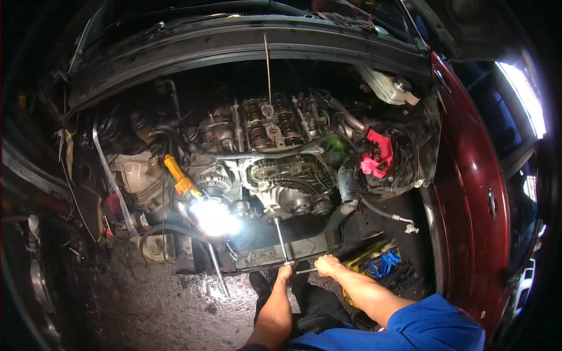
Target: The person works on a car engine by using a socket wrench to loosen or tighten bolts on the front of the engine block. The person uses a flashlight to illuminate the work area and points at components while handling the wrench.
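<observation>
My left hand (285,273) is closed around the head end of a ratchet wrench, where a long extension bar (281,240) joins it. From there the bar runs up to the lower front of the open engine (270,199). My right hand (328,265) grips the end of the ratchet's handle (305,271), which points to the right. Above the bar, the timing chain (293,182) and sprockets are exposed. What sits on the bar's far end is hard to make out.
A lit yellow work lamp (177,175) glares left of the bar. The front crossmember (287,251) lies before me. A pink-red plastic part (377,153) and a dangling hose (386,213) are at right. Blue gloves (384,263) lie in a tool tray. A red car door (468,193) stands beside.
</observation>
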Tool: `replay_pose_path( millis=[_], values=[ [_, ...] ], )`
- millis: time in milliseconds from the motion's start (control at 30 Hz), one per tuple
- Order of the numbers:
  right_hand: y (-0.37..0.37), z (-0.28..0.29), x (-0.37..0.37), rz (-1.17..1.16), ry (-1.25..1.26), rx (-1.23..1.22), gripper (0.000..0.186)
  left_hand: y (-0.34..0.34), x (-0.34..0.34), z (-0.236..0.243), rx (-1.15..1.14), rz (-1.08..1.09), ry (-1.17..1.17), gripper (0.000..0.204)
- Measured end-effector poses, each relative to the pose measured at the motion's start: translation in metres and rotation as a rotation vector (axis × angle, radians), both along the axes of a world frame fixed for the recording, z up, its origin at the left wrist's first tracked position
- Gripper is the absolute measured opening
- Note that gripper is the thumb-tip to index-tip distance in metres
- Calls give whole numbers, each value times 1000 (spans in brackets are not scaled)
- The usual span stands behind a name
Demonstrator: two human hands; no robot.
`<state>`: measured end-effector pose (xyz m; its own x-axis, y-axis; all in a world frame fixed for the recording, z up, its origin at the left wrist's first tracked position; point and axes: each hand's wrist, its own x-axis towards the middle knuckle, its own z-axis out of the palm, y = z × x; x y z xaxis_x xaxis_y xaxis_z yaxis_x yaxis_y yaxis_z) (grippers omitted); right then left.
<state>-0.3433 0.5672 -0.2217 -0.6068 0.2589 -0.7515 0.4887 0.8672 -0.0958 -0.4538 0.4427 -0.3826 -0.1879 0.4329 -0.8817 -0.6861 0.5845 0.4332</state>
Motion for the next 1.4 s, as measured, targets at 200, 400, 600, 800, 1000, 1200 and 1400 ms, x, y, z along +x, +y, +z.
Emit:
replay_pose_path(
  millis=[200, 400, 600, 800, 1000, 1200, 1400],
  values=[
    [4, 4, -1, -3, -34, -51, 21, 1, 3, 2, -31, 0, 11, 36],
    [7, -3, 5, -19, -53, -70, 22, 5, 4, -4, -100, -101, 77, 51],
    [6, 0, -2, 35, -5, -71, 21, -6, -1, -23, -68, -35, 95, 47],
    [14, -12, 16, 23, 50, -80, 17, 4, 8, -8, -78, -54, 62, 51],
    [5, -4, 0, 42, -9, -88, 20, -5, -1, -18, -70, -53, 182, 55],
    [7, -19, 15, 3, 6, -26, 21, -7, 7, -24, 19, -164, 227, 32],
    [7, -18, 19, -49, 29, -43, 27, -11, 16, -33, 21, 118, -46, 15]
  ],
)
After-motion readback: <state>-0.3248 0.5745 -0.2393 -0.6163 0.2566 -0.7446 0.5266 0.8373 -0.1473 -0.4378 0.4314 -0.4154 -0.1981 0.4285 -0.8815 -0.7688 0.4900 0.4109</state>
